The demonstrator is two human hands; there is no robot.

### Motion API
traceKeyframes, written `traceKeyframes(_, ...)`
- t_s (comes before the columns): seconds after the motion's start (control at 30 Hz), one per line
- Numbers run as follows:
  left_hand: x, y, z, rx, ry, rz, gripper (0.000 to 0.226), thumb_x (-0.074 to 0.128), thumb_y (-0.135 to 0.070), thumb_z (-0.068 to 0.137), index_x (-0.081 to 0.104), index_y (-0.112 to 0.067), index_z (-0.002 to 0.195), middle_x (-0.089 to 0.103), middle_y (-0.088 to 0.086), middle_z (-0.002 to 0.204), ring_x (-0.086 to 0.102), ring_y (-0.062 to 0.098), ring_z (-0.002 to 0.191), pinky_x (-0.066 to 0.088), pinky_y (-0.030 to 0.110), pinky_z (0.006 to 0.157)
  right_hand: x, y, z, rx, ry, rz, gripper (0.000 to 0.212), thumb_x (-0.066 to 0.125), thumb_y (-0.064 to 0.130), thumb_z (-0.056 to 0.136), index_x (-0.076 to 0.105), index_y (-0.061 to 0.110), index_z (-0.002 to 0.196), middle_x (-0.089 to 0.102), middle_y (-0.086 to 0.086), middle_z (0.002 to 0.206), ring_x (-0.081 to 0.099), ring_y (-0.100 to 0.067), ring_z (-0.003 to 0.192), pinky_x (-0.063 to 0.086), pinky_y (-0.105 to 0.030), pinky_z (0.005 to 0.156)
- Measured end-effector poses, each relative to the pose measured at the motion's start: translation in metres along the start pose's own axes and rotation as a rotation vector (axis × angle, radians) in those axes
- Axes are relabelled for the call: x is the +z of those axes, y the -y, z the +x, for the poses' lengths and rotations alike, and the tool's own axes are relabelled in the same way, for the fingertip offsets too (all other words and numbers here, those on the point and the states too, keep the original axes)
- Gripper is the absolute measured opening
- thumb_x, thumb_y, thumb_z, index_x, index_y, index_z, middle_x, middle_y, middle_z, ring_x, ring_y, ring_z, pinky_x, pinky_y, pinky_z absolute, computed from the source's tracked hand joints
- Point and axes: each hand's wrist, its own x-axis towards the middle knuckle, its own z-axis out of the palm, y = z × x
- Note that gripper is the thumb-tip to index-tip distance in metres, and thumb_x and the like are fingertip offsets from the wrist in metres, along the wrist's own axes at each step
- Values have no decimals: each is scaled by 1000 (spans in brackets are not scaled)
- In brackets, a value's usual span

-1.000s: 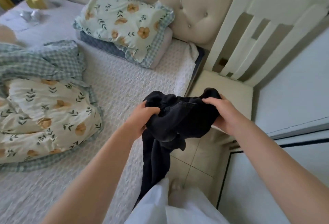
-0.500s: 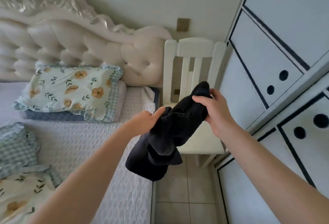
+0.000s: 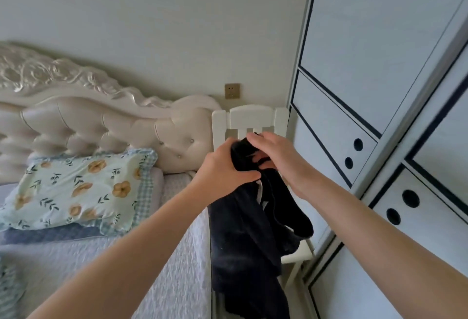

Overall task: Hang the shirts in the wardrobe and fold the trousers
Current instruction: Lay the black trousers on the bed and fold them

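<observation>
Dark garment (image 3: 253,230) hangs bunched, left hand (image 3: 225,166) and right hand (image 3: 276,156) each with a grip closed on its top, so the loose tail could snag the chair (image 3: 255,118).

soft, cool daylight fills the room evenly and moderately bright. left of the white chair (image 3: 255,118), the top of the carved headboard (image 3: 76,83) catches a pearly sheen, and the pillow (image 3: 76,189) casts a faint shadow on the bed (image 3: 76,263). right of the chair, the wardrobe (image 3: 379,65) lines lean and bow with wide-angle distortion, and its door edges are smeared by motion blur. below the chair, the dark garment (image 3: 243,242) reads as near-featureless black.
</observation>
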Motion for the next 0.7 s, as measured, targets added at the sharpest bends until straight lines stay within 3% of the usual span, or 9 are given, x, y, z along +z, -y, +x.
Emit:
traceKeyframes(0.07,-4,-5,6,-28,-90,22,28,76,-20,78,63,-24,102,68,-7,89,64,11,86,49,19,69,-12,13,-1,-69,-6,-105,34,47,47,97,65,20,102,73,11,88,64,5,80,44,-16,75)
traceKeyframes(0.13,-12,-10,11,-42,-176,-6,16,74,-16,83,63,-25,90,67,-7,81,63,13,79,48,20,65,-28,21,-1,-131,-72,-134,21,52,37,97,61,20,106,74,10,92,61,10,80,41,-19,76)
traceKeyframes(0.2,-22,-19,15,-44,-242,-41,16,74,-17,85,64,-28,89,67,-9,83,64,11,81,50,20,68,-44,16,-1,-182,-134,-140,12,62,22,92,59,19,103,72,6,100,62,-1,94,44,-24,84)
traceKeyframes(0.27,-31,-32,20,-41,-269,-64,11,74,-19,85,67,-24,92,70,-3,88,66,13,85,55,27,75,-45,-7,-5,-170,-118,-260,10,67,16,86,62,25,89,63,8,106,57,-10,103,42,-27,90)
traceKeyframes(0.33,-41,-47,25,-17,-268,-65,10,74,-21,85,69,-19,94,72,0,90,67,14,85,56,29,76,-35,-40,-11,-157,-51,-389,19,71,19,81,63,35,79,51,15,112,50,-7,108,38,-23,93)
traceKeyframes(0.43,-56,-71,29,17,-223,-115,8,73,-18,87,69,-25,89,73,1,90,69,14,86,56,26,75,-23,-71,-17,-205,-69,-482,37,72,24,82,53,52,94,37,29,113,37,-1,113,34,-19,96)
traceKeyframes(0.5,-65,-84,29,17,-205,-161,12,74,-17,87,69,-28,88,74,1,92,70,14,87,58,28,80,-21,-75,-20,-231,-144,-491,52,71,23,84,38,57,106,42,28,110,40,4,110,40,-23,94)
traceKeyframes(0.6,-77,-98,32,15,-215,-197,12,75,-16,86,71,-27,89,74,0,93,70,12,85,58,24,78,-22,-80,-26,-154,-194,-419,66,71,34,82,23,56,121,57,22,102,48,-10,112,43,-36,99)
traceKeyframes(0.7,-97,-104,38,27,-269,-239,12,78,-15,83,73,-25,87,75,2,93,72,16,87,58,29,80,-35,-95,-28,-114,-112,-609,46,59,58,83,31,48,118,57,25,102,41,-7,116,26,-39,112)
